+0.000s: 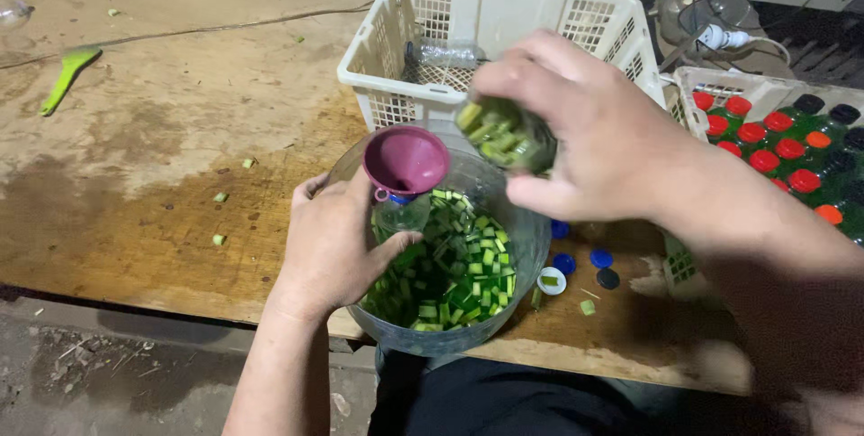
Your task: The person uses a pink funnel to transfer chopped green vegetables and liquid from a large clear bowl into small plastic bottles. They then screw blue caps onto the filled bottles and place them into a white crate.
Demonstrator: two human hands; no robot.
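While left hand [333, 247] grips funnel-topped bottle [400, 214], bowl [531, 247] holds green pcs.

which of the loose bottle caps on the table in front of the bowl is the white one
The white cap, lying right against the clear bowl, nearest the table edge. The other loose caps beside it are blue or dark.

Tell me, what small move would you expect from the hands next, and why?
Probably the right hand tips its small container of green pieces lower over the magenta funnel. The funnel already sits in the clear bottle that the left hand holds over the bowl, and the container hangs tilted just beside its mouth.
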